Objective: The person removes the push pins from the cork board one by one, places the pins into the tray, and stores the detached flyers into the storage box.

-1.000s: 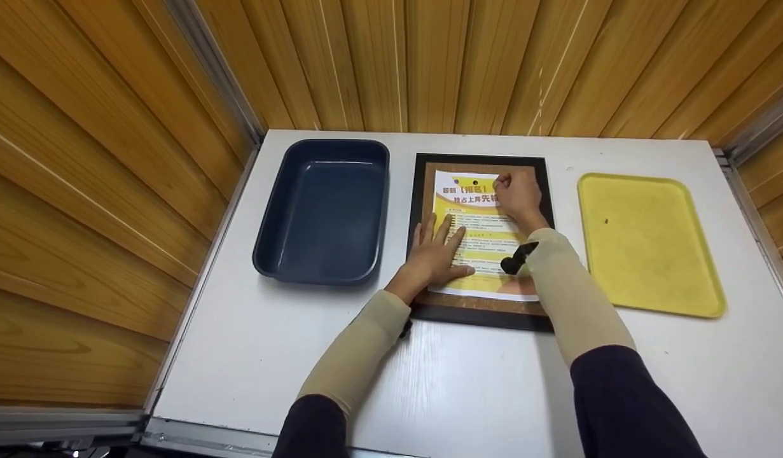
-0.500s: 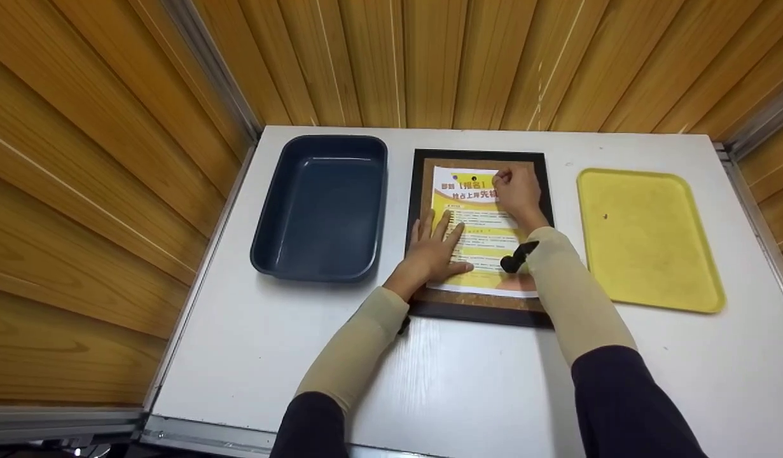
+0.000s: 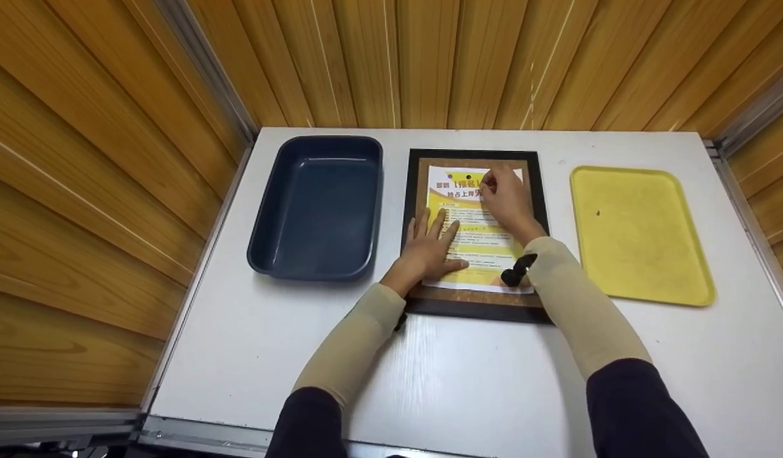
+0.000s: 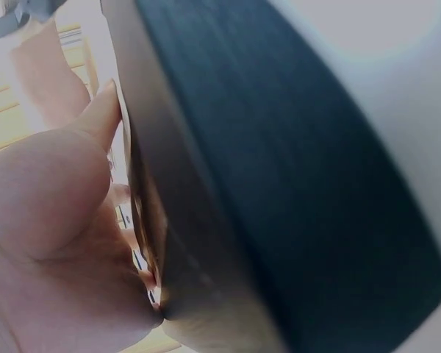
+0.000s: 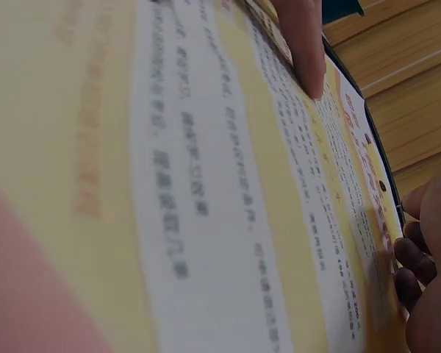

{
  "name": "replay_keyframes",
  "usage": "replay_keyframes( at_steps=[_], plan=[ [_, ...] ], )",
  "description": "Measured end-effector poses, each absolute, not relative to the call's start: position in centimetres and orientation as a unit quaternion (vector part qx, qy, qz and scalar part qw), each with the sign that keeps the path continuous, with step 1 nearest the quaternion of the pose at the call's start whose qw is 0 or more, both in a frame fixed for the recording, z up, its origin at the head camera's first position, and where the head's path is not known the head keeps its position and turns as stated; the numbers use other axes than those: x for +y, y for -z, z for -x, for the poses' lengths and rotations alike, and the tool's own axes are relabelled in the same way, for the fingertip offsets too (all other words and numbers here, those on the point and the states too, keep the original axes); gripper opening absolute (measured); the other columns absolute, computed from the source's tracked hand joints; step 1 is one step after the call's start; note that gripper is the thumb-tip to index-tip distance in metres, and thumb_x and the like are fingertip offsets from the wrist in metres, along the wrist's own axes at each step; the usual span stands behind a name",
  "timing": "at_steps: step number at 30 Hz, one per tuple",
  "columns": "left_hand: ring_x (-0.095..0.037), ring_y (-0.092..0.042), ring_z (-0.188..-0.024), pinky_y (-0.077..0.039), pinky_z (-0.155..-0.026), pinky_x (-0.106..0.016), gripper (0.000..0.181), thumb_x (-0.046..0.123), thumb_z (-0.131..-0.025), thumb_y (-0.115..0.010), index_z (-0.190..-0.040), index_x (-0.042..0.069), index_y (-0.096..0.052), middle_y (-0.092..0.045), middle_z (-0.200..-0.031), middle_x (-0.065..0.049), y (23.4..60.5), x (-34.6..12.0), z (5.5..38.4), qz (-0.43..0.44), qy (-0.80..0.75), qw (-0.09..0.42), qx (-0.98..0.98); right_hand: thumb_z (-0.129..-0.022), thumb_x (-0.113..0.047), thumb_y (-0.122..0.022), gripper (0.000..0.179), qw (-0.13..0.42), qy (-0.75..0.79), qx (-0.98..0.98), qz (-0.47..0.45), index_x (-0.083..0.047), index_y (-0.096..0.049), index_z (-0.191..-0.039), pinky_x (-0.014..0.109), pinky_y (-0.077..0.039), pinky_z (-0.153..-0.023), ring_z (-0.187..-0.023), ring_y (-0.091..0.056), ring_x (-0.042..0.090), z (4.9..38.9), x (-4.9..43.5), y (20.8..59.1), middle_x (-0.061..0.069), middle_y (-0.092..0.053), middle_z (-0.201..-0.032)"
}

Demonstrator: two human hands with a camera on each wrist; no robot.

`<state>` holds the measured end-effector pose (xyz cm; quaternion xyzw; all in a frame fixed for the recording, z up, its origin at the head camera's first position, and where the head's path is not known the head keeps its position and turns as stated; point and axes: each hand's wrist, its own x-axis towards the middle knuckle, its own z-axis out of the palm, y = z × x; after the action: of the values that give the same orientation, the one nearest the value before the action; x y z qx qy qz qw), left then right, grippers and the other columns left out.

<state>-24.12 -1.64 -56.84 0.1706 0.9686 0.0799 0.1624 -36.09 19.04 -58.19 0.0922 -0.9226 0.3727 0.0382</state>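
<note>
A yellow and white printed sheet [image 3: 477, 254] lies on a black-framed cork board [image 3: 471, 296]. Near the sheet's top edge are a purple dot [image 3: 450, 177] and a black dot [image 3: 468, 177], like pin heads. My left hand [image 3: 425, 252] rests flat on the sheet's left side, fingers spread. My right hand [image 3: 509, 198] is at the sheet's upper right, its thumb and fingers curled together close over the print. In the right wrist view these curled fingers [image 5: 411, 257] stand just beside the dots; I cannot tell whether they hold something small.
A deep dark-blue tray [image 3: 376, 210] stands left of the board on the white table [image 3: 455, 381]. To the right lies a shallow yellow tray [image 3: 642, 242] with one small dark speck [image 3: 598, 213] on it. Wooden panels [image 3: 391, 63] rise behind the table and along its left side.
My right hand has moved slightly left and down along the sheet's top, uncovering its upper right corner. My left hand stays put on the sheet. The head view has shifted a little.
</note>
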Motion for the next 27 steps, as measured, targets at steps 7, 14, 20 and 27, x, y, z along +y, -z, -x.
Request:
replay_keyframes(
  at_steps=[7,14,20,27],
  plan=[
    [-0.04,0.01,-0.162,0.001,-0.128,-0.059,0.093,0.074,-0.101,-0.049,-0.172,0.026,-0.015,0.003,-0.179,-0.011,56.8,-1.8,23.8,-0.177,-0.076,0.161,0.968,-0.105,-0.012,-0.067,0.01,-0.01,-0.389,-0.902,-0.186,-0.002,-0.067,-0.106,0.041,-0.047,-0.083,-0.094,-0.062,0.027,34.1,21.5,55.4,0.014,-0.067,-0.105],
    [-0.04,0.011,-0.162,0.002,-0.128,-0.06,0.092,0.072,-0.102,-0.049,-0.173,0.025,-0.013,0.003,-0.179,-0.011,56.6,-1.8,23.9,-0.181,-0.079,0.164,0.967,-0.104,-0.013,-0.068,0.013,0.015,-0.389,-0.909,-0.151,0.0,-0.069,-0.108,0.028,-0.046,-0.077,-0.092,-0.059,0.023,32.5,27.8,53.9,0.015,-0.068,-0.103],
    [-0.041,0.009,-0.162,0.001,-0.128,-0.06,0.092,0.071,-0.102,-0.05,-0.172,0.024,-0.014,0.002,-0.178,-0.012,56.5,-1.9,23.9,-0.183,-0.084,0.157,0.967,-0.104,-0.021,-0.07,0.027,0.048,-0.449,-0.891,-0.054,0.005,-0.071,-0.111,0.017,-0.044,-0.077,-0.093,-0.057,0.013,32.2,33.6,54.2,0.006,-0.068,-0.1],
    [-0.04,0.01,-0.162,0.002,-0.128,-0.06,0.092,0.07,-0.102,-0.051,-0.172,0.024,-0.015,0.003,-0.179,-0.011,56.7,-1.9,23.9,-0.184,-0.088,0.157,0.966,-0.105,-0.028,-0.068,0.035,0.048,-0.461,-0.885,0.046,0.004,-0.07,-0.118,0.015,-0.05,-0.065,-0.08,-0.059,0.008,32.0,38.4,55.8,-0.005,-0.064,-0.092]
  ],
)
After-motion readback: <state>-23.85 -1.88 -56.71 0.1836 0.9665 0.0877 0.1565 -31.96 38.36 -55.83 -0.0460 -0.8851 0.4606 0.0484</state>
